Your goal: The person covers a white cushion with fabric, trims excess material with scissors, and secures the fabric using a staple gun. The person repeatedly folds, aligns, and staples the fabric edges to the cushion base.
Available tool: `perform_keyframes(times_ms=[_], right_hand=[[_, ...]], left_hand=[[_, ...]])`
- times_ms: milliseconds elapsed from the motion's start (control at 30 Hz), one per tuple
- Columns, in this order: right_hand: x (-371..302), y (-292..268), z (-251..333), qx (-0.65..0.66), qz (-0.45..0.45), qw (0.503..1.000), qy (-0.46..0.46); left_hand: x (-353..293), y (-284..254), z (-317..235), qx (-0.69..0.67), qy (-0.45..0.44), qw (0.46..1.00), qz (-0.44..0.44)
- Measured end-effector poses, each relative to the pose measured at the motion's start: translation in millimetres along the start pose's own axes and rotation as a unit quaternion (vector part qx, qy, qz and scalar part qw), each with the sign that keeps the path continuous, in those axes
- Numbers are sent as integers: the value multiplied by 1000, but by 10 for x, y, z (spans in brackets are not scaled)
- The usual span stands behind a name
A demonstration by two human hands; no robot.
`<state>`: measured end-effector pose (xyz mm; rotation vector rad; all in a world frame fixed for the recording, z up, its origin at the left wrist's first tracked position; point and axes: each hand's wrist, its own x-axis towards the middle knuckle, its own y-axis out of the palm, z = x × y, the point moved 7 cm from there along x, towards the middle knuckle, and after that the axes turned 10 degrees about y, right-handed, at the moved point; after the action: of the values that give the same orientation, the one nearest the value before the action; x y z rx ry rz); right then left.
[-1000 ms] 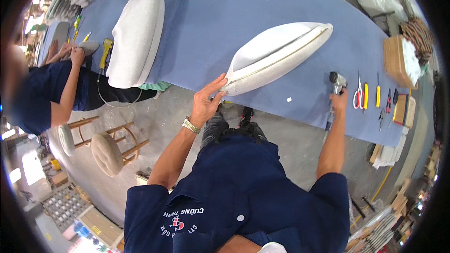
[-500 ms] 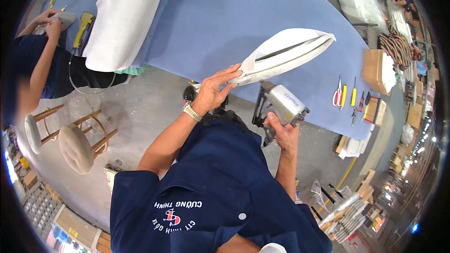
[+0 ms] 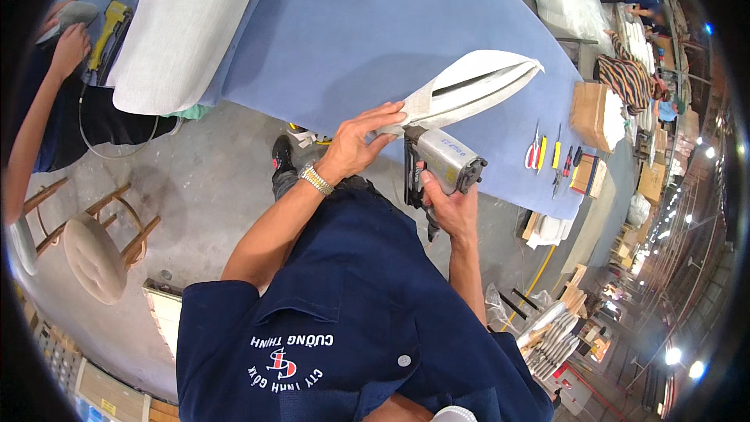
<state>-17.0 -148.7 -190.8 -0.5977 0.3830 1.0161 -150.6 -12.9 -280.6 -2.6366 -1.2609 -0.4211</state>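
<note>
My left hand [image 3: 361, 139] pinches the near end of a pale fabric-covered panel [image 3: 475, 95], which is seen edge-on with a dark slit along its side. The panel's far end extends right over the blue-covered table [image 3: 375, 16]. In my right hand [image 3: 451, 205] is a silver and black pneumatic stapler [image 3: 448, 161], fingers wrapped round its grip. The stapler's nose is right beside the panel's near end, close to my left fingertips; whether it touches cannot be made out.
Pliers [image 3: 533, 153] and screwdrivers lie at the table's right, near a cardboard box [image 3: 592, 116]. A pale fabric roll [image 3: 187, 27] rests at the left. Beyond it a co-worker's hand [image 3: 72, 48] works near a yellow tool [image 3: 108, 35]. Round stools [image 3: 95, 258] stand lower left.
The stapler has moved up and left, its nose coming to the panel's near end. My left hand keeps its hold on the panel. The whole view has shifted a little.
</note>
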Motion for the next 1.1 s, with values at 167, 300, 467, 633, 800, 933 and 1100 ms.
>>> perform_keyframes(times_ms=[167,300,467,633,800,933,1100], right_hand=[[33,14,24,-24,-10,999,-23],[102,18,-9,-46,-13,998,-29],[114,11,-38,-58,-18,998,-28],[90,4,-32,-56,-5,998,-14],[45,-20,-55,-40,-8,999,8],[-5,-52,-65,-41,-4,999,20],[-40,-71,-65,-92,-10,995,31]], left_hand=[[19,-10,-6,3,-2,1000,4],[31,-12,-12,6,-1,1000,5],[36,-12,-15,1,-4,1000,5],[23,3,-18,-13,-21,1000,17],[-2,25,-27,-21,-6,1000,11],[-30,63,-50,-24,-17,999,17],[-100,121,-48,-49,-40,998,19]])
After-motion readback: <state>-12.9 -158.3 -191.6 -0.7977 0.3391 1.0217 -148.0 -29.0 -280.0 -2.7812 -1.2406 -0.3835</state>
